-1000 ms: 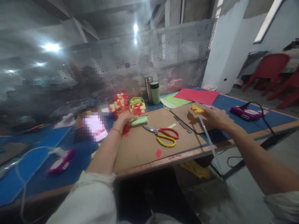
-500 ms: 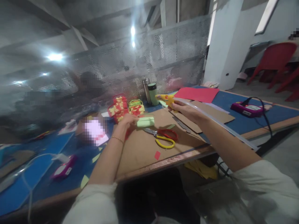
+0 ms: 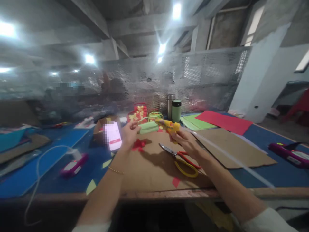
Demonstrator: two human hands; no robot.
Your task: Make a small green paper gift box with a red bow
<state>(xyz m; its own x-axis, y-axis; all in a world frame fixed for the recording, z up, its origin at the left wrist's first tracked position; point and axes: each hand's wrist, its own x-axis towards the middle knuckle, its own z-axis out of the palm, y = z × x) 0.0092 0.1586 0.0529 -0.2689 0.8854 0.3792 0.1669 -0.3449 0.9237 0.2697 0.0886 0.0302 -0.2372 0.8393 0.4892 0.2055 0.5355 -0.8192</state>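
My left hand is closed on a small light-green paper box, lifted just above the brown cardboard sheet. Gripped in my right hand is a yellow glue gun; its nozzle points at the green box and a long clear glue stick trails back to the right. Red-and-yellow scissors lie on the cardboard under my right wrist. Red paper scraps lie below the box.
Finished red and yellow paper baskets and two flasks stand at the back by the perforated screen. Red paper, green paper and a second cardboard lie right. A lit phone and purple devices with cables lie left.
My right hand picked the glue gun up from the right cardboard and brought it left to the green box. My left hand raised the box. The view has swung right and up.
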